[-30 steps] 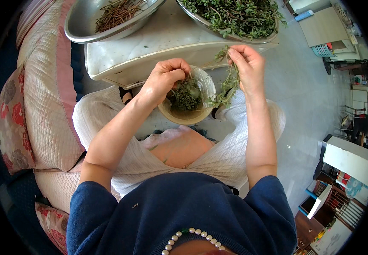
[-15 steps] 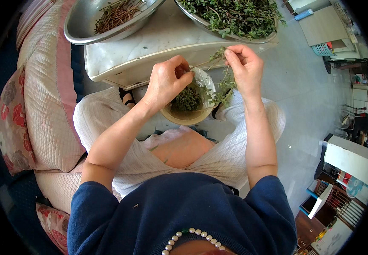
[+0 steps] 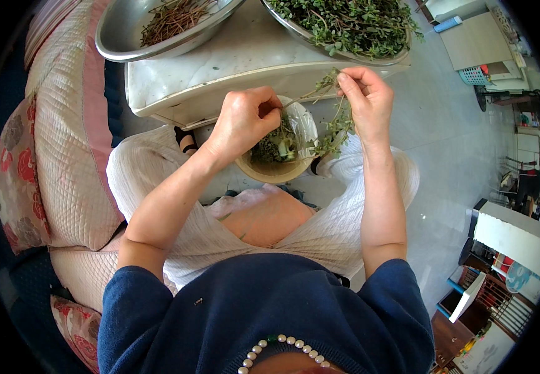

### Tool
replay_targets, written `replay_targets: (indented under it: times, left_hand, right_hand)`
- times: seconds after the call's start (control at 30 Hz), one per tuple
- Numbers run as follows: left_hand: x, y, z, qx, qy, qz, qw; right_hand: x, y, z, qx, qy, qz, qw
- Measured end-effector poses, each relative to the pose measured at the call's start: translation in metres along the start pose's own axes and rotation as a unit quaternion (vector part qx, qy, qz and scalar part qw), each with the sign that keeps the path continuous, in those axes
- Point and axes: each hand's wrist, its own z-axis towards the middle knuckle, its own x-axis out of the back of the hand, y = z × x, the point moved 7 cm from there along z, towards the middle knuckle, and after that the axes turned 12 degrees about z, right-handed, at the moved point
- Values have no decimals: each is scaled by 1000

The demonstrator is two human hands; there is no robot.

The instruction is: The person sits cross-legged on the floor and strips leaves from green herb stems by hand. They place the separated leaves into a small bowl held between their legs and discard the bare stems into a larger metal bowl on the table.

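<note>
1. Leafy sprig [image 3: 339, 124]: it dangles from my right hand [image 3: 369, 109], by the right side of the bucket [image 3: 275, 174].
2. My right fingers clamp its stem; my left hand [image 3: 245, 121] appears pinched on the stem's left end.
3. I judge it light, limp, easily bruised; I'd grip stem, not leaves.

Brightly, softly lit. Glossed with pale sheen across floor [image 3: 457, 156] right of bin [image 3: 271, 174]; glinting on plastic liner [image 3: 305, 128] inside bin. Warped and ringed in black well outward from bin.
</note>
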Motion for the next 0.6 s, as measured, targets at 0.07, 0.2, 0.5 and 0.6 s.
replay_targets:
  times: [0.07, 0.2, 0.5, 0.6]
  left_hand:
    - [0, 0, 0, 6, -14, -4, 1000]
    - [-5, -19, -1, 66, -66, -50, 994]
    - [-39, -14, -7, 137, -182, -435, 871]
    - [-45, -11, -10, 145, -213, -469, 845]
  right_hand:
    - [3, 1, 0, 4, 9, 3, 1000]
    - [11, -2, 4, 22, 19, 11, 1000]
    - [11, 3, 3, 6, 27, 33, 999]
    - [18, 4, 7, 7, 36, 51, 998]
